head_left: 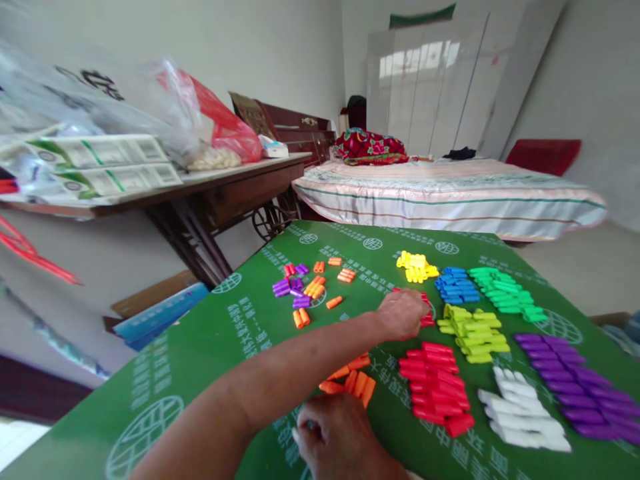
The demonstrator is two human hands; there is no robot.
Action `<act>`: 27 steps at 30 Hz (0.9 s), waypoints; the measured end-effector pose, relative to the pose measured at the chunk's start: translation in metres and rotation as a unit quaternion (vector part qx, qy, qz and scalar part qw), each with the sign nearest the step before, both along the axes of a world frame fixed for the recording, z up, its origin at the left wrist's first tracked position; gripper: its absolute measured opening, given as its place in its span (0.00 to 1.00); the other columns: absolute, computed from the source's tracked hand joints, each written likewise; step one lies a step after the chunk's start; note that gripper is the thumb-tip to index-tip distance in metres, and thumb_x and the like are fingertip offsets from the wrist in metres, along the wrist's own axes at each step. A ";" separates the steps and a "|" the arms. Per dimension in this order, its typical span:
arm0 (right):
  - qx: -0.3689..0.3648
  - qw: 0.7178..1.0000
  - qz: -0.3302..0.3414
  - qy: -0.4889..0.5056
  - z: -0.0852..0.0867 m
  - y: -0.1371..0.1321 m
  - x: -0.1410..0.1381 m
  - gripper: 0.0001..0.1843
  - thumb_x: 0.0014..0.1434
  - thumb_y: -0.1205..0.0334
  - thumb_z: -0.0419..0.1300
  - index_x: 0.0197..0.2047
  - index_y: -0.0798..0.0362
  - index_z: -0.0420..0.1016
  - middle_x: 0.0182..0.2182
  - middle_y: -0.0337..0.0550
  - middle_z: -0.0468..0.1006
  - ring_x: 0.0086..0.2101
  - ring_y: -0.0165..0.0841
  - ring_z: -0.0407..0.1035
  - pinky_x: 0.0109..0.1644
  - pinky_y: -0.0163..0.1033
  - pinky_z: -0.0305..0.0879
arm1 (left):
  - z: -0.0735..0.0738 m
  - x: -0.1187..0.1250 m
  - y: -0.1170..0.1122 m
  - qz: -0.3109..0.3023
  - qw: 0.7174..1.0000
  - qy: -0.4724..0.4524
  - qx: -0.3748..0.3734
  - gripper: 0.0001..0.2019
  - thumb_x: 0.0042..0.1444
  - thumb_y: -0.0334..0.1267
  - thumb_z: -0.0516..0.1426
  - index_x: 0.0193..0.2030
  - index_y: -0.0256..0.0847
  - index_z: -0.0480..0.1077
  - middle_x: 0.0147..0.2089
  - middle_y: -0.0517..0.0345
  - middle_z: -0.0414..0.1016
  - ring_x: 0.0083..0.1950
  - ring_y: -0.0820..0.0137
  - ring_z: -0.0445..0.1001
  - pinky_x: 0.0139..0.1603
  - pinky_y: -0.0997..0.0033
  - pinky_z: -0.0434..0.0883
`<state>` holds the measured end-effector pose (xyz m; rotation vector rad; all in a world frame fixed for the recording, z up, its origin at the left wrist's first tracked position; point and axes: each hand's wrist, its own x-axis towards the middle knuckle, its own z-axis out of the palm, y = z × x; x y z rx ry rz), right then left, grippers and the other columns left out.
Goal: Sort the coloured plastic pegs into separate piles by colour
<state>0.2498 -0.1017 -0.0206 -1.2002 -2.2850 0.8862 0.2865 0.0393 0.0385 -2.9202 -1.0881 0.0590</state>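
My left hand [403, 315] reaches across the board, its fingers curled down at a small group of red plastic tubes [427, 312], short pieces like pen caps. Its fingertips and anything in them are hidden. Nearer to me, my right hand [341, 437] is curled with the thumb folded in, just in front of the orange tubes [361, 385]; I cannot make out what it holds. A larger pile of red tubes [436, 387] lies right of both hands. To the far left are scattered purple tubes [283, 287] and loose orange tubes [334, 302].
Yellow [416, 267], blue [456, 285], green [505, 291], lime tubes [473, 333], white tubes [523, 410] and purple rows [580, 387] lie on the green board [200, 380]. A bag-laden sewing table [230, 175] stands left, a bed [450, 183] behind.
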 end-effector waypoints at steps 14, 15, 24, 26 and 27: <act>-0.008 0.999 -0.019 0.048 -0.001 -0.007 0.001 0.09 0.51 0.65 0.54 0.23 0.51 0.72 0.21 0.36 0.75 0.23 0.25 0.66 0.26 0.31 0.49 | 0.024 -0.168 0.022 0.315 0.948 0.018 0.040 0.12 0.53 0.33 0.50 0.40 0.38 0.72 0.46 0.45 0.72 0.48 0.61 0.71 0.46 0.65 0.70; -0.007 0.999 -0.019 0.049 0.000 -0.007 0.001 0.09 0.51 0.65 0.54 0.23 0.51 0.72 0.21 0.36 0.75 0.23 0.25 0.66 0.26 0.31 0.49 | 0.026 -0.186 0.025 0.344 0.938 0.019 0.045 0.12 0.52 0.33 0.50 0.41 0.37 0.72 0.47 0.45 0.72 0.50 0.61 0.70 0.47 0.65 0.69; -0.038 0.997 -0.016 0.070 -0.007 -0.006 -0.001 0.08 0.51 0.64 0.55 0.23 0.52 0.72 0.20 0.35 0.73 0.23 0.25 0.65 0.26 0.30 0.51 | 0.003 -0.264 0.037 0.447 0.894 -0.013 -0.016 0.10 0.47 0.39 0.56 0.38 0.43 0.73 0.34 0.57 0.75 0.38 0.68 0.73 0.36 0.76 0.67; -0.042 0.996 -0.020 0.077 -0.007 -0.006 0.000 0.07 0.51 0.64 0.55 0.23 0.52 0.72 0.20 0.35 0.73 0.23 0.25 0.65 0.27 0.30 0.52 | -0.002 -0.265 0.036 0.457 0.888 -0.036 -0.015 0.09 0.48 0.39 0.55 0.36 0.42 0.72 0.33 0.58 0.75 0.37 0.69 0.72 0.34 0.76 0.65; -0.042 0.996 -0.020 0.080 -0.006 -0.006 0.000 0.07 0.51 0.64 0.56 0.23 0.52 0.72 0.20 0.34 0.73 0.23 0.25 0.65 0.27 0.30 0.52 | -0.003 -0.265 0.035 0.463 0.885 -0.048 -0.014 0.09 0.48 0.38 0.55 0.35 0.41 0.72 0.33 0.58 0.74 0.36 0.69 0.72 0.33 0.76 0.64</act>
